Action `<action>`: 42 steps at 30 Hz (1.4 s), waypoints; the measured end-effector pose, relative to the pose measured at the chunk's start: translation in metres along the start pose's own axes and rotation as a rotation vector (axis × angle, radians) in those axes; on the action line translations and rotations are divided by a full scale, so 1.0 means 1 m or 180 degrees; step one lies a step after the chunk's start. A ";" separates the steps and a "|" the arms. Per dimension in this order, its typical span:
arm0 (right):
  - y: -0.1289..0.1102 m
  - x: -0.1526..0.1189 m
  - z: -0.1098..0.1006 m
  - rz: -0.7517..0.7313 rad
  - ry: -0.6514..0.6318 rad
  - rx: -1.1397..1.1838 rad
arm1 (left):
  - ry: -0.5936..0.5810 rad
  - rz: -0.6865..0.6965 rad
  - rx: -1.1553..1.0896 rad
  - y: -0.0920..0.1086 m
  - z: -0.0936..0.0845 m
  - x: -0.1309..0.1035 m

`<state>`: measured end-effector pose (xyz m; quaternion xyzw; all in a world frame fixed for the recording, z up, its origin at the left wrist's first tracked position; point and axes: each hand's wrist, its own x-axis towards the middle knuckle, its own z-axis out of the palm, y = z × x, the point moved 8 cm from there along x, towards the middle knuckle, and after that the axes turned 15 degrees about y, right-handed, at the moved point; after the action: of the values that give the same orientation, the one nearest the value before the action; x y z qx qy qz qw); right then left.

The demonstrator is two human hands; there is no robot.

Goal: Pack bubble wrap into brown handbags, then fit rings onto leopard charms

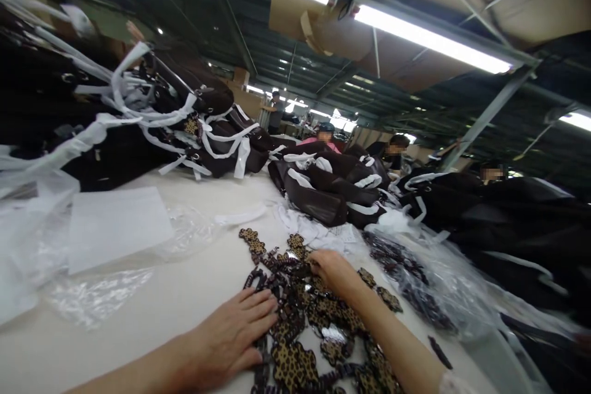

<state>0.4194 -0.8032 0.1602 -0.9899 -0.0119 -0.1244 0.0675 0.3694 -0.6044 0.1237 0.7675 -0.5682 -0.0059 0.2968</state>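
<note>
A loose pile of leopard-print flower-shaped pieces (294, 364) with dark coiled cords (339, 374) lies on the pale table in front of me. My left hand (231, 332) rests flat at the left edge of the pile, fingers spread and touching the dark cords. At the pile's far side, my right hand (330, 271) has its fingers bent together on a leopard-print piece, partly hidden by the fingers.
Dark bags with white-wrapped straps are heaped at the left (184, 98), centre (323, 188) and right (489, 215). A white sheet (120, 228) and clear plastic lie on the table (184, 295). A plastic bag of dark cords (406, 277) sits right. Several people are beyond.
</note>
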 end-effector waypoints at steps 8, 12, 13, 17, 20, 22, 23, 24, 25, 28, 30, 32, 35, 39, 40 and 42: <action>0.021 -0.005 -0.115 0.0657 0.0815 0.1401 | 0.0790 -0.0304 -0.0636 -0.011 -0.022 0.016; 0.005 -0.024 -0.138 0.0894 0.0866 0.2018 | 0.1252 -0.0915 -0.1710 0.000 -0.039 0.045; -0.001 -0.030 -0.141 0.0927 0.0858 0.2137 | 0.1209 -0.1030 -0.2225 0.009 -0.036 0.054; -0.013 -0.059 -0.138 0.1120 0.0880 0.2473 | 0.0726 -0.1180 -0.4069 0.059 0.000 0.080; -0.012 -0.088 -0.130 0.1316 0.0936 0.2642 | 0.0375 -0.1374 -0.4327 0.086 0.036 0.077; -0.009 -0.109 -0.124 0.1420 0.0982 0.2783 | 0.0111 -0.1543 -0.4398 0.096 0.054 0.067; -0.008 -0.120 -0.121 0.1465 0.1006 0.2904 | 0.0013 -0.1632 -0.4405 0.099 0.059 0.061; -0.006 -0.130 -0.117 0.1509 0.1029 0.3062 | -0.0047 -0.1733 -0.4369 0.099 0.062 0.055; -0.003 -0.140 -0.113 0.1555 0.1048 0.3247 | -0.0065 -0.1828 -0.4285 0.097 0.062 0.050; 0.006 -0.164 -0.096 0.1781 0.1080 0.3723 | -0.0114 -0.1936 -0.4019 0.089 0.059 0.039; 0.011 -0.176 -0.085 0.1964 0.1095 0.3912 | -0.0252 -0.1909 -0.3985 0.087 0.061 0.035; 0.013 -0.187 -0.079 0.2081 0.1124 0.4047 | -0.0408 -0.1909 -0.3996 0.088 0.066 0.031; 0.006 -0.202 -0.077 0.2073 0.1020 0.4191 | -0.0859 -0.1813 -0.3867 0.099 0.076 0.024; -0.013 -0.230 -0.061 0.2022 0.0540 0.4369 | -0.0849 -0.1460 -0.3401 0.113 0.062 0.024; -0.017 -0.236 -0.054 0.1963 0.0466 0.4187 | -0.0672 -0.1340 -0.3354 0.115 0.053 0.025; -0.027 -0.244 -0.042 0.1589 0.0519 0.3367 | -0.0571 -0.1117 -0.3370 0.122 0.045 0.024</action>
<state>0.1716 -0.7839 0.1437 -0.7818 0.1662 -0.1577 0.5799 0.2562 -0.6671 0.1512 0.5933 -0.3745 -0.4047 0.5865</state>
